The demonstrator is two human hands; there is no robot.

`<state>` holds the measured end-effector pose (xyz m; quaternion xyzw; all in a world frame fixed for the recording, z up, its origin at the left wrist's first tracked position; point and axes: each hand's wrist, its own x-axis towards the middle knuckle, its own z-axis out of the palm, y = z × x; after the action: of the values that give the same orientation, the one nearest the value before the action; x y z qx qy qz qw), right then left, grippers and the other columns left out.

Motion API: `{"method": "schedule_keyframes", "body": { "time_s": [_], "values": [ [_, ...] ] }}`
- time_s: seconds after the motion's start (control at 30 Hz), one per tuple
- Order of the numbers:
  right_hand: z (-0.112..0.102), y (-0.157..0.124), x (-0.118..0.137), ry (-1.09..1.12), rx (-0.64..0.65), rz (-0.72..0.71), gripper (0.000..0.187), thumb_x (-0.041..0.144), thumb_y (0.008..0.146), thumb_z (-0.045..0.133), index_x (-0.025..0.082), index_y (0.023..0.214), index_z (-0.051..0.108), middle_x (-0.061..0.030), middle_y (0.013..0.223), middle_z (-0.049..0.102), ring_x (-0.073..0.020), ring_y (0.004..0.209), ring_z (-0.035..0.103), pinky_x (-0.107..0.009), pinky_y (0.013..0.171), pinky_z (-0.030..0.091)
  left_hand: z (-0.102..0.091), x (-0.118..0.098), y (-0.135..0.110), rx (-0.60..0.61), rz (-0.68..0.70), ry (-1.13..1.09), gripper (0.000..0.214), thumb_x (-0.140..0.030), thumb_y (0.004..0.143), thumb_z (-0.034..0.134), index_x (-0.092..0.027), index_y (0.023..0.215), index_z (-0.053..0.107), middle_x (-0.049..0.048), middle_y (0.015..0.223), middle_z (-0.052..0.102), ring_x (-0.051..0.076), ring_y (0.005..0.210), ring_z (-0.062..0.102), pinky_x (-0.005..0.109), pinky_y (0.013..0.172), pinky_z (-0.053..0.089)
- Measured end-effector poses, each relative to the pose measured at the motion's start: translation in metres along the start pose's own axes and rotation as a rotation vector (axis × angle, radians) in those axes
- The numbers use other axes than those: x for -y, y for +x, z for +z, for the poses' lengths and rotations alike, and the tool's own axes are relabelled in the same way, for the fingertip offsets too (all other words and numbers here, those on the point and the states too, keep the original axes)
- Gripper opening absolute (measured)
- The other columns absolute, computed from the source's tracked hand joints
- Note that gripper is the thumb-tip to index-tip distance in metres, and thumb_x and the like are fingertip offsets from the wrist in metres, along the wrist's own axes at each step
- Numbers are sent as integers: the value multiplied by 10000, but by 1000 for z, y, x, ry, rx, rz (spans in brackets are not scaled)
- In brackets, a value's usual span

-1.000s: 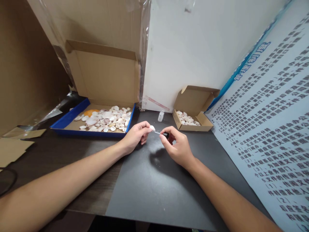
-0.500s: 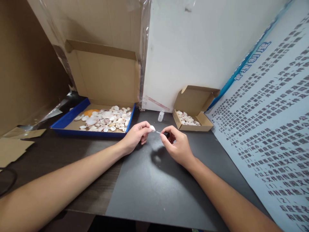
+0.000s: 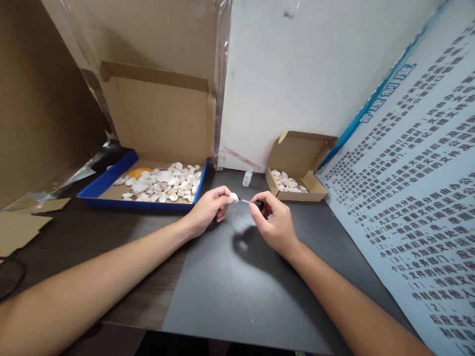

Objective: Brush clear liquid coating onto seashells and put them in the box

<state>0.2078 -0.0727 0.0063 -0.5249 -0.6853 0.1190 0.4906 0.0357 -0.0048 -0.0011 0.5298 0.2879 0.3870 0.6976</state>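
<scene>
Between thumb and fingers, my left hand (image 3: 213, 208) pinches a small white seashell (image 3: 234, 198) over the dark mat. My right hand (image 3: 273, 217) is closed on the black cap of a small applicator brush (image 3: 245, 200). Its thin stem points left and the dark tip is at the shell's edge; whether it touches cannot be made out. Behind the hands stands a small bottle (image 3: 247, 178) with a white label and no cap on it.
At the left is a blue-sided box (image 3: 135, 203) with many shells (image 3: 174, 182); its lid stands up. A smaller cardboard box (image 3: 306, 197) with shells (image 3: 287, 182) sits at the back right. Cardboard pieces (image 3: 22, 230) lie far left. A printed board (image 3: 408, 173) borders the right side.
My right hand has shifted slightly to the right with the applicator brush, showing more of its stem. My left hand and the shell have hardly moved.
</scene>
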Motion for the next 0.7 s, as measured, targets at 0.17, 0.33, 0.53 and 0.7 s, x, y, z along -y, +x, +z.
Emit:
{"method": "schedule_keyframes", "body": {
  "time_s": [0.17, 0.33, 0.53, 0.7],
  "values": [
    [0, 0, -1, 57, 10, -12, 86, 275, 887, 527, 202, 860, 565, 27, 674, 522, -106, 549, 447, -231, 538, 385, -1, 0, 0, 1, -6, 0, 173, -265, 775, 645, -182, 718, 504, -89, 511, 359, 43, 402, 308, 171, 393, 275],
    [-1, 2, 0, -16, 3, 19, 69, 244, 850, 555, 197, 799, 558, 36, 630, 491, -101, 522, 417, -228, 513, 361, -1, 0, 0, 3, -4, -3, 160, -254, 777, 640, -181, 722, 510, -90, 513, 353, 42, 401, 303, 173, 394, 276],
    [-2, 1, 1, 25, 39, -32, 73, 253, 857, 544, 195, 827, 577, 23, 664, 524, -106, 551, 446, -227, 537, 387, 0, 0, 0, -8, -5, 1, 162, -250, 783, 630, -180, 718, 499, -88, 515, 358, 41, 403, 308, 172, 392, 274],
    [-3, 1, 2, -33, -15, -34, 70, 222, 832, 562, 193, 770, 553, 33, 634, 499, -96, 520, 410, -220, 505, 361, -1, 0, 1, 0, -9, 2, 142, -238, 786, 620, -174, 730, 506, -90, 519, 356, 36, 401, 302, 169, 389, 278]
  ]
}}
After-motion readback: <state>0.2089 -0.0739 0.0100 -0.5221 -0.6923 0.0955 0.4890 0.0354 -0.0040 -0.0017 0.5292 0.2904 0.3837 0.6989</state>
